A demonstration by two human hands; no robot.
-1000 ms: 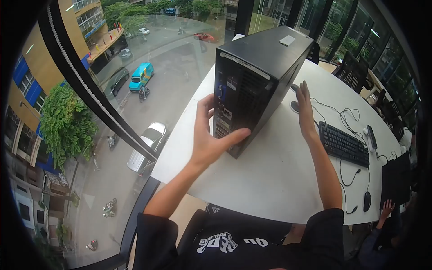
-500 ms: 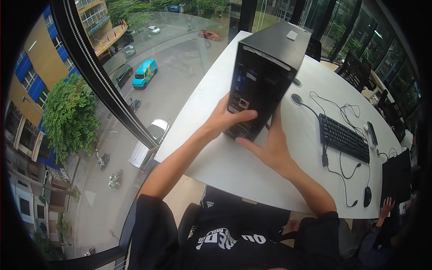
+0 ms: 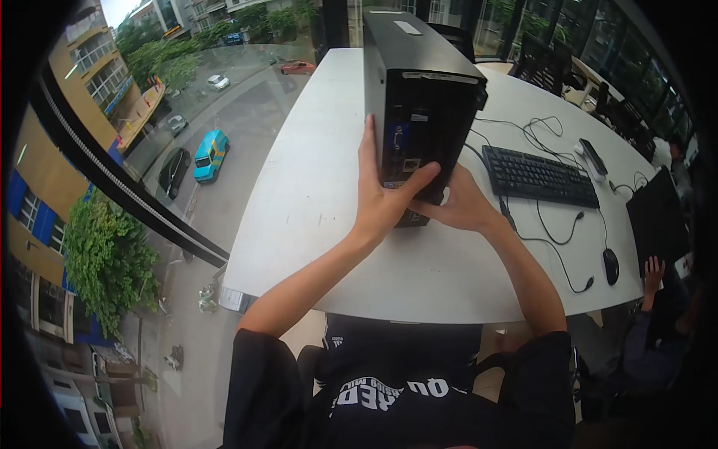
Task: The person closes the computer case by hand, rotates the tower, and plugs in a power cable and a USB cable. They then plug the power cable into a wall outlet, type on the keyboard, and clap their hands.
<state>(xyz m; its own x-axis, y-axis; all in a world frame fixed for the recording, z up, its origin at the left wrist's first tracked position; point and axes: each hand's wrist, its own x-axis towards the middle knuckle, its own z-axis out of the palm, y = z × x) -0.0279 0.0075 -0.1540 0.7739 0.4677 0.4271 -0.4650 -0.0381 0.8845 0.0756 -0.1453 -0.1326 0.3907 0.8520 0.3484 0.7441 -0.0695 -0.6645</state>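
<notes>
A black computer tower (image 3: 430, 112) stands on the white table (image 3: 299, 165), its back panel with ports turned towards me. My left hand (image 3: 385, 191) grips its lower left side, the thumb lying across the back panel near the ports. On the lower right, my right hand (image 3: 464, 202) holds the tower, its thumb on the lower back and its other fingers mostly hidden. A black keyboard (image 3: 538, 176) and loose cables lie just right of the tower.
A black mouse (image 3: 611, 266) lies near the table's right front. A dark monitor or panel (image 3: 658, 217) is at the far right, with another person's hand (image 3: 653, 271) beside it. Black chairs (image 3: 538, 63) stand behind, and a tall window borders the left side.
The tower has turned, now showing more of its left side, and appears more upright. Both hands have stayed on it. The view has shifted, with keyboard and table appearing higher.
</notes>
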